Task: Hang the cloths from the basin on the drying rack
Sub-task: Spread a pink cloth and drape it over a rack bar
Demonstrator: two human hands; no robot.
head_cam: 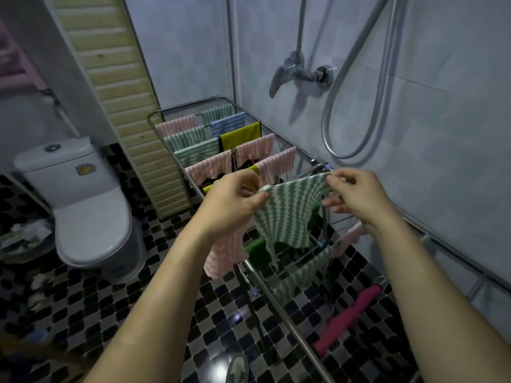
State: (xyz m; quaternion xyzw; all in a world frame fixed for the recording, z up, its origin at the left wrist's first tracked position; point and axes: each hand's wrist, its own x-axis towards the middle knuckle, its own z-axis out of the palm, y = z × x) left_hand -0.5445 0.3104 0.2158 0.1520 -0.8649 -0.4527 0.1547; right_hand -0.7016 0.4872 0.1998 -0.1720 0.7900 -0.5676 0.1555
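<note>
Two hands hold one green-and-white striped cloth [290,214] at centre frame: left hand [235,200] pinches its left top corner, right hand [356,194] pinches the right top corner, top edge stretched between them, rest hanging free. Cloth sits above the near end of the steel drying rack [279,302], not yet over a rail. Step in hand, as I judge it: spreading before draping. Next move calls for lowering the taut edge over a free near rail, clear of the pink cloth [226,255] just left. Far rails, upper centre, already full of pink, green, blue and yellow cloths. Basin not in view. Floor: glossy black-and-white checker tile [154,272], possibly wet. Toilet [83,194] at left; shower mixer tap [298,74] and hose on tiled wall, upper right.
</note>
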